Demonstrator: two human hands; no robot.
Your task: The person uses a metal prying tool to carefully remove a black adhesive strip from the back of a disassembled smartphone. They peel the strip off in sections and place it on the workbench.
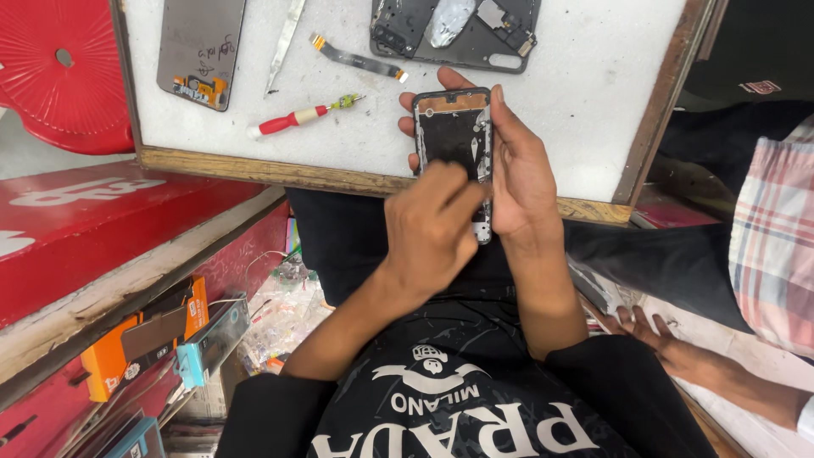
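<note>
My right hand (521, 174) holds an opened phone (454, 136) upright over the front edge of a white work board (585, 93), with the thumb along the phone's right edge and the fingers wrapped behind it. The phone's dark inner side faces me, with a copper-coloured strip at its top. My left hand (428, 225) comes in from the lower left, its curled fingers pinching the phone's lower part. Whether it holds a small tool there is hidden.
On the board lie a red-and-white screwdriver (297, 117), metal tweezers (284, 38), a flex cable (356, 59), a screen panel (199, 51) and another open phone body (462, 30). A red stool (59, 72) and orange boxes (140, 339) are left. Another person's hand (666, 343) and plaid sleeve (772, 246) are right.
</note>
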